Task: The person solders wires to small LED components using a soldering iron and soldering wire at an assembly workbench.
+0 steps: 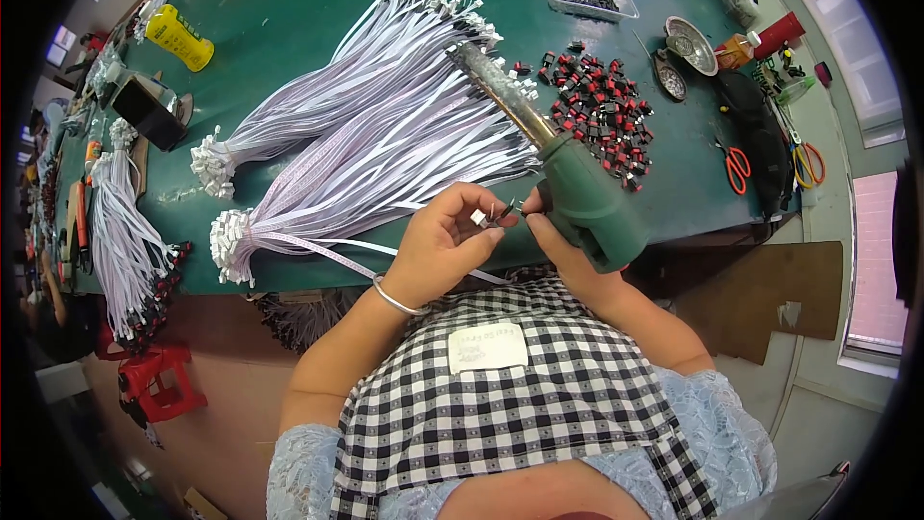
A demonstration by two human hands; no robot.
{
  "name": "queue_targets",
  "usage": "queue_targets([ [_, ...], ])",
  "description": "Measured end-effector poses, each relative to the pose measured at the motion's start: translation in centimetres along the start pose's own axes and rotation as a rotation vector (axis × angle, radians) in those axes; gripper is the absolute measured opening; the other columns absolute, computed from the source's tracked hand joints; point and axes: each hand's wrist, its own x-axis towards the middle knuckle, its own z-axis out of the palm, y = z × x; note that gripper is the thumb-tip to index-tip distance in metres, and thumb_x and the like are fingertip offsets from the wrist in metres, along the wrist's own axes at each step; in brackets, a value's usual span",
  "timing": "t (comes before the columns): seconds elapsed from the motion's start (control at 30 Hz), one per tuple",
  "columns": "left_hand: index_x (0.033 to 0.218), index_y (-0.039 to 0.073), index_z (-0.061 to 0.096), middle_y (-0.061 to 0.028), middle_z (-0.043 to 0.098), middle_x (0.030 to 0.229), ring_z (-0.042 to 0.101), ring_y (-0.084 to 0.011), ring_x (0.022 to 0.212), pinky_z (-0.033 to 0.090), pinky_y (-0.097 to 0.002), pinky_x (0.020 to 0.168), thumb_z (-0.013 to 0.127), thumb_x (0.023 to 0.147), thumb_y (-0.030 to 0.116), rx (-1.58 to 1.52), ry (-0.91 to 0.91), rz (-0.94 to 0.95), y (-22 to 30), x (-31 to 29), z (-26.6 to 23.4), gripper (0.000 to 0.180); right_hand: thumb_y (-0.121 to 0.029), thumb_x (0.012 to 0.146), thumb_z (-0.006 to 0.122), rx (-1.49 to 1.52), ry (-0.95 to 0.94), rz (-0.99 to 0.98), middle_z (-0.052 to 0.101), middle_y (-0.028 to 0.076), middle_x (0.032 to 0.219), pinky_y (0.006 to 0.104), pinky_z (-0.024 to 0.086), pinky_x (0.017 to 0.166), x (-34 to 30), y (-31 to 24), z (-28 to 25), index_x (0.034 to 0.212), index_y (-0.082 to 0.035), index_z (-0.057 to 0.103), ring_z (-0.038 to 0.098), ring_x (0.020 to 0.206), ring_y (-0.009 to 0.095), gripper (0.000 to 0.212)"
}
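The left hand (438, 252) pinches a small white connector (479, 218) just left of the green heat gun (589, 195); the right hand (570, 268) is partly hidden by the gun, its grip impossible to tell. 2 large white cable bundles (356, 149) lie left of the gun on the tabletop (289, 24).

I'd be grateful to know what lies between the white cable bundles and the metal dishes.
In the head view, a heap of small red-and-black parts lies there; the metal nozzle of the green tool overlaps the cable ends.
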Motion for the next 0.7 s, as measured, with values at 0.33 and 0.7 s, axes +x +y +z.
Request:
queue_targets([
  [0.33, 0.094, 0.0, 0.056, -0.005, 0.059, 0.081, 0.057, -0.0121, 0.075, 0.044, -0.0241, 0.062, 0.057, 0.082, 0.008, 0.404, -0.041, -0.001, 0.6, 0.0, -0.1, 0.014, -0.002, 0.072, 0.064, -0.127, -0.064, 0.054, 0.052, 0.01, 0.097, 0.029, 0.047, 0.068, -0.5, 1.1, 0.0, 0.1, -0.002, 0.054, 0.058, 0.079, 0.021, 0.03],
  [0.7, 0.091, 0.0, 0.054, -0.0127, 0.057, 0.083, 0.056, -0.0283, 0.077, 0.044, -0.0352, 0.067, 0.059, 0.073, 0.002, 1.0, -0.253, 0.266, 2.8, 1.2, 0.9, 0.02, -0.004, 0.068, 0.065, -0.346, -0.095, -0.206, 0.053, 0.01, 0.102, 0.0303, 0.048, 0.071, -0.6, 1.7, -1.3, 0.106, -0.003, 0.05, 0.059, 0.082, 0.024, 0.041],
])
